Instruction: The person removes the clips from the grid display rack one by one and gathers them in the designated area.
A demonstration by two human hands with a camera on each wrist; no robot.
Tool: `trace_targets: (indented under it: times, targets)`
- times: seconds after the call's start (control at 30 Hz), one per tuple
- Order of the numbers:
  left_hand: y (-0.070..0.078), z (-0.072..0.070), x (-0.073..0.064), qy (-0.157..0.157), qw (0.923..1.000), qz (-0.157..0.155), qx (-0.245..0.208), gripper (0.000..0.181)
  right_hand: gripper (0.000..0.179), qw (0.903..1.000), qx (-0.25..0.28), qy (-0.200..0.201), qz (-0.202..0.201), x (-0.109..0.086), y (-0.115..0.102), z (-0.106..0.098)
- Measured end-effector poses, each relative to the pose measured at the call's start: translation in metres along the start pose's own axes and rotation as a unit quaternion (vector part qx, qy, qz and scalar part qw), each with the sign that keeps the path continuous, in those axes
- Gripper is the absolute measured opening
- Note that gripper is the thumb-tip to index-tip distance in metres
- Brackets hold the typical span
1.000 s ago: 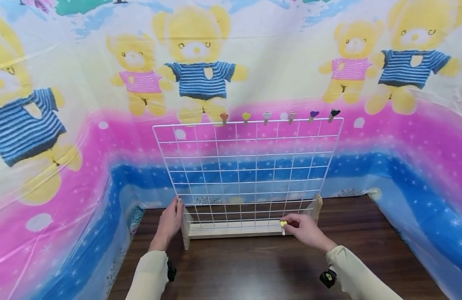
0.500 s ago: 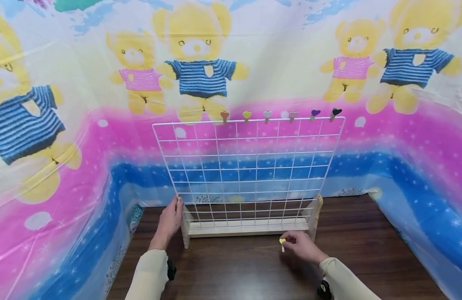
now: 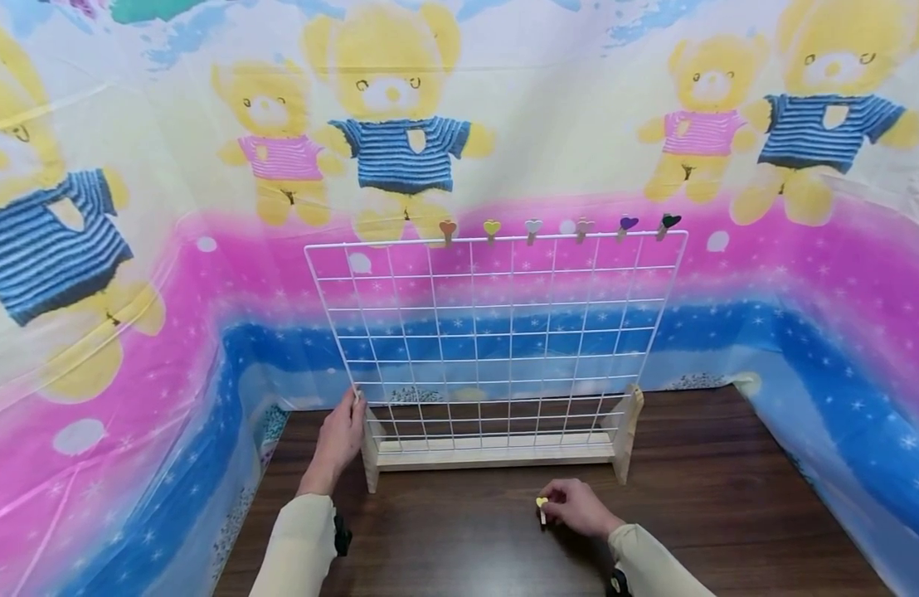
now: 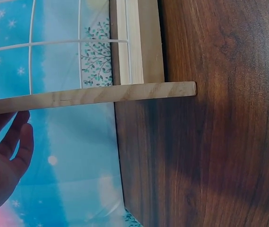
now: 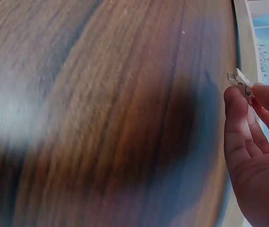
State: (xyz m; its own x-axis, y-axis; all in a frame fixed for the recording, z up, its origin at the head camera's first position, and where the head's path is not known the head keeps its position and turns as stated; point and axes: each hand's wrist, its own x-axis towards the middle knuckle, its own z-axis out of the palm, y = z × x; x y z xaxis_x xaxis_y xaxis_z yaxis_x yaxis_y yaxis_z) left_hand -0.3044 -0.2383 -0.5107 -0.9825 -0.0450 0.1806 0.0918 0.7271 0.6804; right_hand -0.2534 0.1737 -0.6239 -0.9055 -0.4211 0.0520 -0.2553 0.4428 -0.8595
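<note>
A small clothespin (image 3: 542, 510) with a yellow heart is pinched between the thumb and fingertips of my right hand (image 3: 579, 507), low over the table in front of the stand. Up close in the right wrist view, the clothespin (image 5: 242, 86) shows pale wood and a metal spring. My left hand (image 3: 340, 435) holds the top of the left upright of a wooden stand (image 3: 497, 458). In the left wrist view, its fingers (image 4: 23, 142) meet the outer face of that upright (image 4: 91, 96). A white wire grid (image 3: 512, 336) stands upright in the stand.
Several heart clothespins sit along the grid's top edge, from an orange one (image 3: 448, 230) to a dark green one (image 3: 668, 224). The brown wooden table (image 3: 444, 539) reaches back to a curtain (image 3: 549, 133) printed with bears.
My right hand, still pinching the yellow-heart clothespin, has moved down from the grid's lower right, toward me and slightly left. The left hand stays at the left upright.
</note>
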Motion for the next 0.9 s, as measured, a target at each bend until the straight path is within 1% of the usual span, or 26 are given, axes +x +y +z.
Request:
trace_targets:
  times: [0.27, 0.4, 0.43, 0.63, 0.7, 0.9]
  targets:
    - [0.001, 0.001, -0.001, 0.001, 1.0, -0.009, 0.001, 0.049, 0.006, 0.9999, -0.003, -0.009, 0.009, 0.004, 0.007, 0.011]
    - [0.003, 0.0, -0.001, 0.003, 0.9999, -0.012, -0.005, 0.049, 0.008, 0.9999, -0.005, -0.004, 0.012, 0.006, 0.008, 0.012]
    - [0.003, 0.0, -0.001, 0.004, 0.9999, -0.01, -0.005, 0.049, 0.008, 0.9999, -0.007, -0.003, 0.009, 0.006, 0.008, 0.012]
    - [0.003, 0.0, -0.001, 0.002, 0.9999, -0.008, -0.006, 0.049, 0.007, 0.9996, -0.019, 0.0, 0.019, 0.008, 0.011, 0.011]
    - [0.003, 0.0, 0.0, 0.001, 0.9999, -0.011, -0.006, 0.049, 0.006, 0.9995, -0.015, -0.003, 0.027, 0.009, 0.011, 0.011]
    - [0.004, 0.001, 0.0, -0.001, 0.9999, -0.014, -0.006, 0.048, 0.006, 0.9995, -0.005, -0.004, 0.032, 0.01, 0.011, 0.012]
